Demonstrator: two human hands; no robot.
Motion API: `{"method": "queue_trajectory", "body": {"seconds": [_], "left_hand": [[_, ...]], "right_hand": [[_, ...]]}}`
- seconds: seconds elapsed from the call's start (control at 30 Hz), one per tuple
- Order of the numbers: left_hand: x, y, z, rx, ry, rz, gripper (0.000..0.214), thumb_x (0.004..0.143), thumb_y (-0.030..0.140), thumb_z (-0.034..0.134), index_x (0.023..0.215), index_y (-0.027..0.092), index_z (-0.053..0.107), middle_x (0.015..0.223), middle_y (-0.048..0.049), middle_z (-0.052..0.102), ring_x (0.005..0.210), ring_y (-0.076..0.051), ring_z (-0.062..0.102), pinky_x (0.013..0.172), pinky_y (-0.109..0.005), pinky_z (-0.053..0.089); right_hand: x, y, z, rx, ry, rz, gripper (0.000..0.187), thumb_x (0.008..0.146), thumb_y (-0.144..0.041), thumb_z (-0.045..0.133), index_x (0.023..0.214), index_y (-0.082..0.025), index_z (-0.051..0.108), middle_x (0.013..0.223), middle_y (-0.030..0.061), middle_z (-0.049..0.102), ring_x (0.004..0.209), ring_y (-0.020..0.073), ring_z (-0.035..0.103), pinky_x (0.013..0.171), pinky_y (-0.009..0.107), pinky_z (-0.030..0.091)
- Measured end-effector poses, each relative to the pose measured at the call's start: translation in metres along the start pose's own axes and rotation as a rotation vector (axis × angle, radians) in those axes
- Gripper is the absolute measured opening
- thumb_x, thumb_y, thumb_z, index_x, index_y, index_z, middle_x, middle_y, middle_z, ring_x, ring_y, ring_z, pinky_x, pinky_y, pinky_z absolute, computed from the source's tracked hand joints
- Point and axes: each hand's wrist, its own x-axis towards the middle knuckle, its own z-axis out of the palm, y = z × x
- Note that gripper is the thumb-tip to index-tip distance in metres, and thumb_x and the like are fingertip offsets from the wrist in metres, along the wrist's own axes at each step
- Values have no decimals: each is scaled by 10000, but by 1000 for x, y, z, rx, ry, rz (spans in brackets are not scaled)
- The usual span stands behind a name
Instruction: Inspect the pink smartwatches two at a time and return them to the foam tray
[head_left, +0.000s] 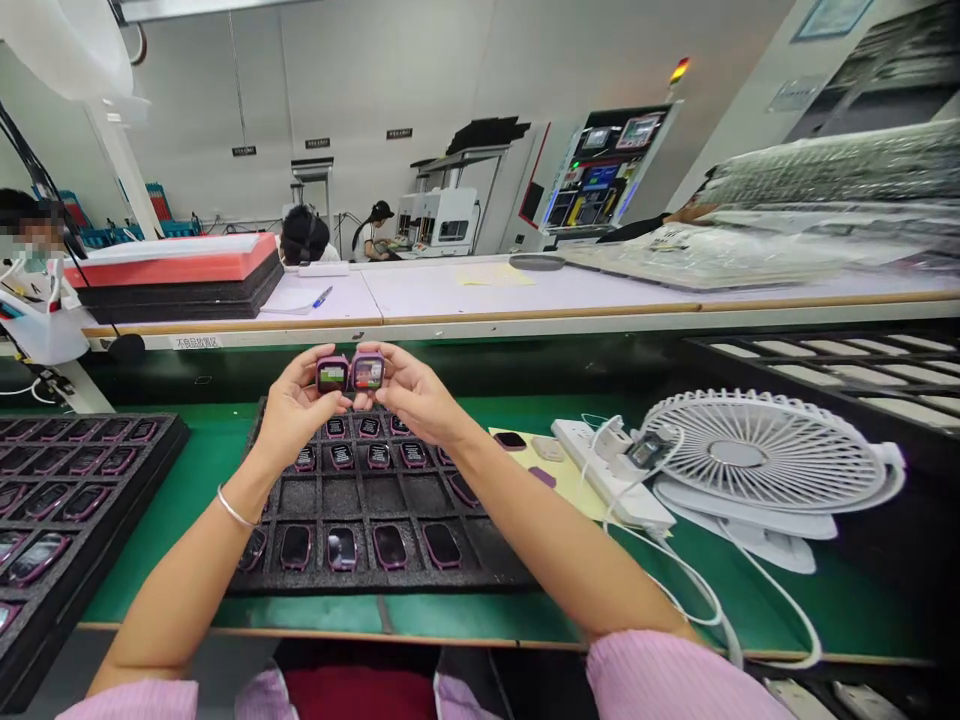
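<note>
Side by side above the foam tray, two purple-framed smartwatches face me with lit screens. My left hand (300,400) grips the left smartwatch (332,375) between thumb and fingers. The right smartwatch (368,371) sits in the grasp of my right hand (412,392). Below them lies a black foam tray (352,497) with square pockets. Its upper rows hold watches with lit text, partly hidden by my hands. In its front row are several dark-screened watches (390,546), and some pockets of the middle row hold nothing.
Another foam tray of watches (56,470) stands at left. On the right are a white power strip (611,475) with cables and a white fan (739,455). A shelf (420,290) crosses behind, bearing red foam (180,260) and plastic-wrapped stacks (825,200). People sit beyond.
</note>
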Motion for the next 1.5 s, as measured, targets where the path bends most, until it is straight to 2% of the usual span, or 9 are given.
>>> {"method": "queue_trajectory", "body": {"seconds": [0.13,0.3,0.47,0.67,0.97,1.27,1.33,1.4,1.5], "left_hand": [[-31,-25,-5,-3,28,-172,530,705,179,731,1210,182,571,1060,-57,663,668,-105,685,660,-247,597],[-43,-45,-8,-6,75,-276,491,695,224,750,1157,165,595,991,-42,666,587,-95,665,561,-225,571],[-43,-51,-8,0,83,-287,441,701,248,757,1109,157,615,940,-27,672,545,-81,647,521,-204,552],[-47,-49,-7,-29,46,-313,496,712,241,730,1182,171,588,1050,-53,659,610,-119,701,602,-255,608],[-47,-48,-5,2,50,-364,438,755,318,706,1153,165,608,1082,-77,672,571,-127,703,585,-282,627],[-48,-52,-6,-39,42,-356,495,724,270,705,1195,175,586,1078,-63,664,617,-145,720,621,-284,624],[-46,-49,-7,-48,44,-365,501,718,279,714,1191,173,587,1077,-68,671,613,-147,718,613,-287,620],[-45,-35,-9,-57,7,-389,481,719,297,729,1166,175,602,1044,-74,690,589,-152,709,586,-295,614],[-60,7,-15,-101,-152,-437,438,708,396,765,1083,196,656,953,-81,717,516,-175,678,473,-319,584]], "right_hand": [[-29,36,2,58,39,124,491,743,-147,661,1210,-229,532,953,12,634,739,140,646,724,303,540],[-44,58,1,126,68,237,429,792,-264,703,1191,-220,549,889,8,644,709,152,653,683,307,532],[-46,60,-1,133,80,266,385,828,-310,701,1177,-229,558,872,-2,640,684,142,659,661,293,523],[-50,59,-3,130,85,256,423,773,-218,715,1168,-218,564,888,-6,646,699,131,657,682,281,518],[-50,65,-5,54,140,281,355,807,-322,715,1116,-211,577,866,-5,631,590,107,607,589,270,502],[-51,70,-5,105,134,249,410,756,-220,722,1139,-207,577,876,-3,634,647,124,632,633,278,509],[-49,66,-5,107,141,255,425,743,-235,744,1133,-205,577,846,-8,638,630,125,628,615,271,506],[-48,50,-2,116,110,276,426,748,-285,766,1123,-202,582,819,-10,644,610,127,630,592,261,501],[-59,5,12,196,-31,349,420,797,-463,743,1100,-207,603,904,37,688,586,143,644,557,274,512]]}}
